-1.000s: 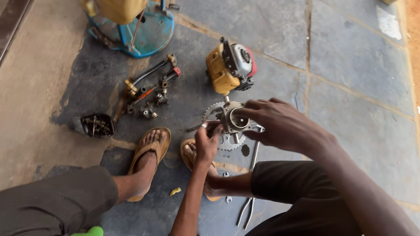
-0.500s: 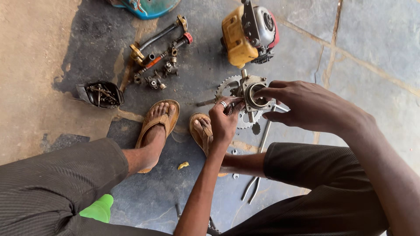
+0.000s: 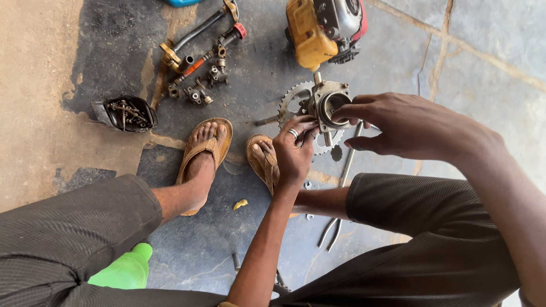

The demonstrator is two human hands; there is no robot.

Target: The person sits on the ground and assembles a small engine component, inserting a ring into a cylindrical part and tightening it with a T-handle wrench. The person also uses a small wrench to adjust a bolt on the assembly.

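The left hand point(image 3: 293, 153), a ring on one finger, curls its fingers around the near side of a small grey metal housing point(image 3: 327, 105) with a round bore, gripping it from below. The right hand point(image 3: 406, 125) comes in from the right with its fingertips pinched at the rim of that bore; whether they hold some small part there is too fine to tell. The housing sits just off the floor, in front of a toothed sprocket point(image 3: 293, 102) and directly below the yellow engine point(image 3: 324, 28) — a short shaft runs between the two.

Beneath the hands lie two feet in brown sandals point(image 3: 205, 153), the left hand hanging just above the right foot. A long thin metal rod point(image 3: 347, 162) lies on the stone floor point(image 3: 483, 62) under the right hand, and pliers point(image 3: 330, 230) rest by the dark trouser leg. Further left, a cluster of brass and steel fittings point(image 3: 199, 68) spreads over an oily patch, beside a black tray of bolts point(image 3: 126, 113). A green plastic bottle point(image 3: 128, 270) pokes up near the left knee, and a small yellow scrap point(image 3: 240, 203) lies between the legs
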